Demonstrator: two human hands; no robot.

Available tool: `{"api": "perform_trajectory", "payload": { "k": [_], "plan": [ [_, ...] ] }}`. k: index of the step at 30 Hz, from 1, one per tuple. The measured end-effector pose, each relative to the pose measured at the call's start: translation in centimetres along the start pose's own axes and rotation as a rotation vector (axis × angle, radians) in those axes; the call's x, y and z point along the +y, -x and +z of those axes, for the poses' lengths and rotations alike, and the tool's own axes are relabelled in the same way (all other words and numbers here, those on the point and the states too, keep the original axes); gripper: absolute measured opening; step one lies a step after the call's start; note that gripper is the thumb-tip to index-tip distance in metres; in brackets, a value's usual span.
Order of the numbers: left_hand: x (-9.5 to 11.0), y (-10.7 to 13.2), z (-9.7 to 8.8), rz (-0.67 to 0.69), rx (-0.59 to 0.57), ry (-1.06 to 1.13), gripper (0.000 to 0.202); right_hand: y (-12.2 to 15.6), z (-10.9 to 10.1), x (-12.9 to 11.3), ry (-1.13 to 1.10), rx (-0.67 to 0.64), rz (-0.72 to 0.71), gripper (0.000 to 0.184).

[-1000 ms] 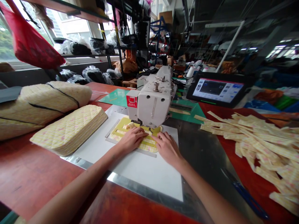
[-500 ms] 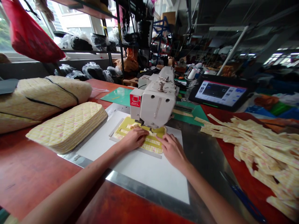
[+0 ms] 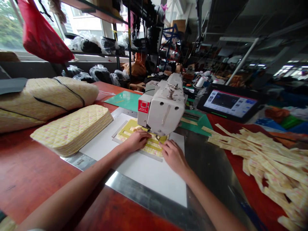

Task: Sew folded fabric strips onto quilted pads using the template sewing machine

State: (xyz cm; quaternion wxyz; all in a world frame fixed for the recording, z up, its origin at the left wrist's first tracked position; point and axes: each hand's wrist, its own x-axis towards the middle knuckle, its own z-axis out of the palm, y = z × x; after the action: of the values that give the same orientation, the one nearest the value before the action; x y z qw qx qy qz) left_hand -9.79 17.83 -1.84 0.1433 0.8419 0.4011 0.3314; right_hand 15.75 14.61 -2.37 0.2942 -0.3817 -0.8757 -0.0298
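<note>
A white industrial sewing machine (image 3: pixel 163 110) stands over a yellow slotted sewing template (image 3: pixel 128 128), with its needle at the template's far edge. Quilted yellow fabric (image 3: pixel 154 150) shows through the slots. My left hand (image 3: pixel 136 141) presses on the template just left of the presser foot, and my right hand (image 3: pixel 173 157) presses on its right side, close to the needle. Beneath the template lies a white board (image 3: pixel 154 173). The template's near part is partly hidden by my hands.
A stack of quilted pieces (image 3: pixel 72 128) and a large quilted bundle (image 3: pixel 48 99) lie left on the red table (image 3: pixel 36 173). Loose quilted strips (image 3: pixel 271 163) pile up at right, behind them a tablet-like control screen (image 3: pixel 228 103). Shelves and bagged goods stand beyond.
The whole scene has shifted slightly right and the camera has tilted. Both hands stay on the template near the needle, with no clear change in their hold.
</note>
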Motion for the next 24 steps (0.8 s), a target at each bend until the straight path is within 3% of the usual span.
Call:
{"api": "perform_trajectory", "payload": {
  "k": [7,24],
  "plan": [
    [0.9,1.3,-0.4,0.018,0.012,0.043,0.033,1.0,-0.3,-1.0,-0.046,-0.023,0.017,0.035],
    [3.5,1.3,1.1,0.067,0.009,0.0,0.033,2.6,-1.7,-0.2,-0.027,-0.025,0.057,0.035]
  ]
}}
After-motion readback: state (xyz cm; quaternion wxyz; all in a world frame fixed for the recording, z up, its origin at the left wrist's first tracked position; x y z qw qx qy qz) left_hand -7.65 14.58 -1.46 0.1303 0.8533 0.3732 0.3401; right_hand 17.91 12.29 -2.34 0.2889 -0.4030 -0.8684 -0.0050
